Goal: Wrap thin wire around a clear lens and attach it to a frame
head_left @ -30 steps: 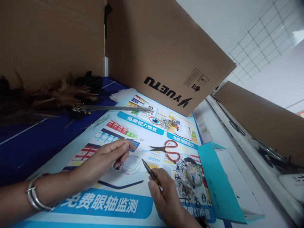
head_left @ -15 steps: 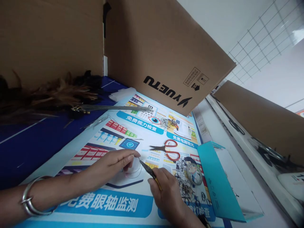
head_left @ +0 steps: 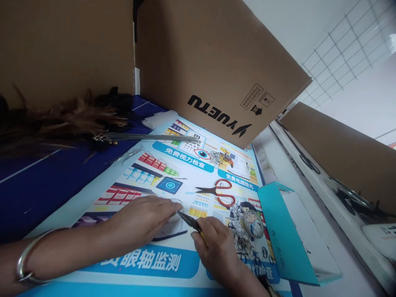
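My left hand (head_left: 145, 216) rests on the printed poster (head_left: 173, 173), fingers pinched on a thin wire ring (head_left: 175, 212) that is partly hidden under them. My right hand (head_left: 216, 245) is closed round small pliers (head_left: 189, 221) with a yellow handle. The dark pointed jaws meet the wire ring right at my left fingertips. A silver bangle (head_left: 26, 264) sits on my left wrist.
Red-handled scissors (head_left: 221, 193) lie just beyond my hands. A round tin (head_left: 253, 225) sits among small dark metal rings (head_left: 243, 245). A teal paper bag (head_left: 291, 235) lies at the right. Brown feathers (head_left: 68, 119) and wire stems (head_left: 148, 138) lie left. Cardboard boxes (head_left: 216, 66) stand behind.
My left hand has slid right and down with the wire ring, and its fingers have lowered onto it. The pliers' tip has moved left to meet the ring at my fingertips.
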Motion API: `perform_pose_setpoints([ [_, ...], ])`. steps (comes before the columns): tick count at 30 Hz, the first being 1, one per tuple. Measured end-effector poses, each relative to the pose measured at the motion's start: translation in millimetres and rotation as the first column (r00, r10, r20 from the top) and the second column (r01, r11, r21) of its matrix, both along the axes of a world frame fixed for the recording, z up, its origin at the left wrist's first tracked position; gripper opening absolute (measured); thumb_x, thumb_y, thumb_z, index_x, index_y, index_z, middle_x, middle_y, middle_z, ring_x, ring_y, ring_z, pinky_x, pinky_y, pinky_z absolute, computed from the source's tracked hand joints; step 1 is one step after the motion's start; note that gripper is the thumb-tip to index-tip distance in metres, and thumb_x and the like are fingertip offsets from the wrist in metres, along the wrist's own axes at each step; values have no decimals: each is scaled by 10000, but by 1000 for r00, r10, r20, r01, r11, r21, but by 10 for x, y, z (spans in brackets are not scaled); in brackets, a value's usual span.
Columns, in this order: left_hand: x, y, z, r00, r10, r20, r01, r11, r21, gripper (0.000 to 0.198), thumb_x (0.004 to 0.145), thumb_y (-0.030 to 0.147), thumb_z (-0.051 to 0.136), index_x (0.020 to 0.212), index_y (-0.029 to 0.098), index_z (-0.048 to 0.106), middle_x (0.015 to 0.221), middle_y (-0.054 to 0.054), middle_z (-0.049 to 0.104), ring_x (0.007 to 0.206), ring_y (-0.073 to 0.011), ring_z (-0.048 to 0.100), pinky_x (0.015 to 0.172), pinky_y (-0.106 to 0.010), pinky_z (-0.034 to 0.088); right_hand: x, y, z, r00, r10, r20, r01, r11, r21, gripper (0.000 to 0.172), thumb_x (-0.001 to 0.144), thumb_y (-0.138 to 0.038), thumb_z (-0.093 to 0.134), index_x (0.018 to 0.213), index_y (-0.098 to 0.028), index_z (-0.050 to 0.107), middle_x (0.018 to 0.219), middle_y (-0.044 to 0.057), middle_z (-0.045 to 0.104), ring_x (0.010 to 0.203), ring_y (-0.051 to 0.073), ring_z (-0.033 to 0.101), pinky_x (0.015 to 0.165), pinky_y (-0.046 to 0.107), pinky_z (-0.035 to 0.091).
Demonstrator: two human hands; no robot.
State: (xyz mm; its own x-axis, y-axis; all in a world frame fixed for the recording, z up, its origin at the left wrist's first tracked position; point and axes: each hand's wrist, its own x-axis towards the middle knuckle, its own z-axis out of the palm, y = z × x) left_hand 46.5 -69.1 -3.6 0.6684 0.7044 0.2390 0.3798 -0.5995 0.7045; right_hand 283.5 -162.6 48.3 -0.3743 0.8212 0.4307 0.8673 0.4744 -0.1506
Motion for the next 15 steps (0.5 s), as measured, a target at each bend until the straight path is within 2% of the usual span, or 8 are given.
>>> perform_pose_setpoints([
  [5, -18, 0, 92, 996, -38, -75, 41, 998, 46, 362, 1007, 358, 529, 1247, 232, 769, 1127, -151, 828, 987, -391, 768, 863, -483, 558, 4, 7, 18, 999, -9, 33, 8, 999, 37, 336, 1135, -364, 384, 981, -204, 637, 807, 46, 735, 684, 203, 675, 604, 302, 455],
  [9, -32, -4, 110, 993, -44, -106, 56, 993, 107, 355, 1022, 325, 482, 1217, 223, 759, 1087, -121, 835, 945, -354, 779, 823, -450, 573, 13, 7, 33, 997, -21, 71, 16, 998, 64, 346, 1146, -374, 365, 997, -207, 629, 807, 36, 729, 689, 200, 673, 600, 306, 446],
  [15, -49, -18, 103, 994, -19, -105, 38, 983, 180, 299, 1023, 262, 498, 1177, 237, 753, 1087, -88, 835, 939, -275, 780, 851, -360, 578, 31, -11, 41, 988, -29, 151, 17, 997, 80, 339, 1150, -365, 354, 1011, -200, 615, 809, 34, 697, 706, 211, 656, 600, 332, 439],
])
